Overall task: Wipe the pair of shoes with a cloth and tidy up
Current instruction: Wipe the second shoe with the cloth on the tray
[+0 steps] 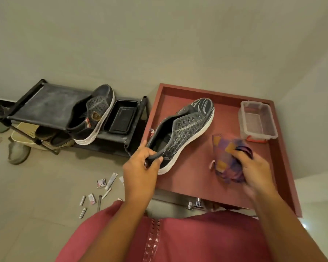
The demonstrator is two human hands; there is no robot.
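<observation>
Now, a clear plastic box (257, 121) with red latches is seen at two o'clock on the red bench (197, 167), nothing discernible inside it. A black tray (121, 118) is set on the dark shoe rack (45, 106) at ten o'clock, apparently holding nothing, just beside the second shoe (92, 115), which is leaned on the rack top with its white sole facing right.

The first shoe (184, 133) is held over the bench, toe toward one o'clock; its heel collar is gripped by the left hand (140, 167), thumb and fingers curled round the rim at the bench's left edge. The patterned cloth (227, 159) is bunched on the bench at three o'clock and is clutched by the right hand (254, 167), fingers closed on it; that hand is blurred.

A raised rim is carried round the bench, and bare surface is left between shoe, cloth and box. Small tubes and packets (100, 190) are scattered on the floor at eight o'clock, and more footwear (19, 152) is seen under and beside the rack.
</observation>
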